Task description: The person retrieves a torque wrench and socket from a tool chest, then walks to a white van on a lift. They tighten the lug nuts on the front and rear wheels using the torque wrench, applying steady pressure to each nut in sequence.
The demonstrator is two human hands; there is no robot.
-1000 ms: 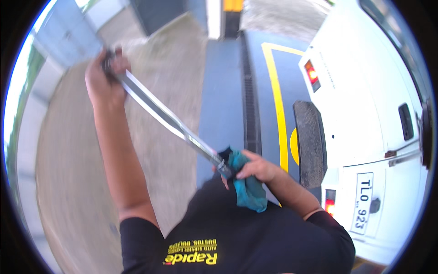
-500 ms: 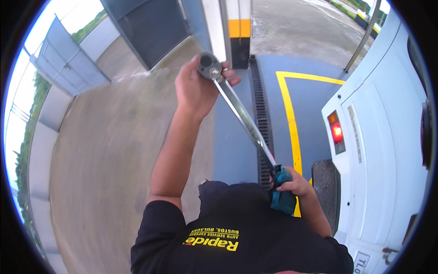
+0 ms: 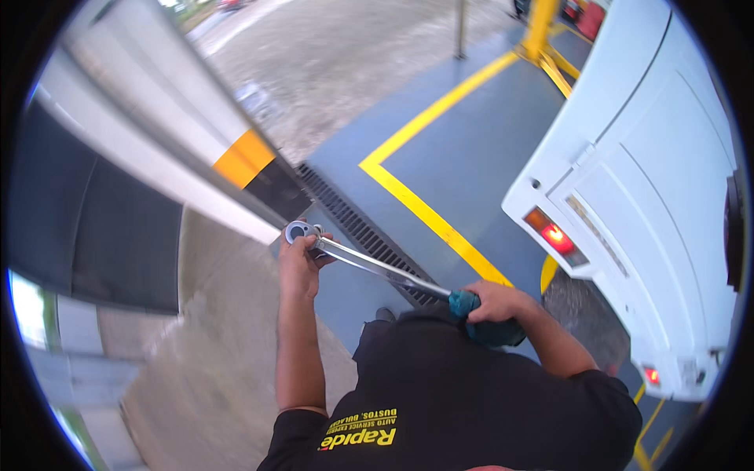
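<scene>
In the head view, the left hand point(image 3: 302, 255) is raised well ahead of the torso, its fingers curled about the round head of a long silver wrench point(image 3: 377, 267). From there the wrench's bright shaft slants across to the right hand point(image 3: 496, 304), which is nearer the body and closed around a teal cloth point(image 3: 499, 334); the shaft's far end goes into this cloth, so the handle itself is hidden. The wrench is thus held up between the two hands, and a loose part of the cloth hangs just below the right one. Between the hands, on the body side, is the person's black shirt point(image 3: 487, 400), with a grey shoe point(image 3: 385, 314) showing just beyond its edge, under the shaft. Beyond the shaft, a slotted drain grate point(image 3: 353, 220) runs along the blue-grey floor point(image 3: 463, 173), and a yellow line point(image 3: 424, 208) passes from near the right hand to a corner farther out. To the right of the right hand stands a white vehicle point(image 3: 628, 196) with a lit tail light point(image 3: 556, 237). Left of the left hand are a dark panel point(image 3: 118, 228) and bare concrete point(image 3: 228, 377); just beyond it rises a pillar with an orange band point(image 3: 243, 159).
</scene>
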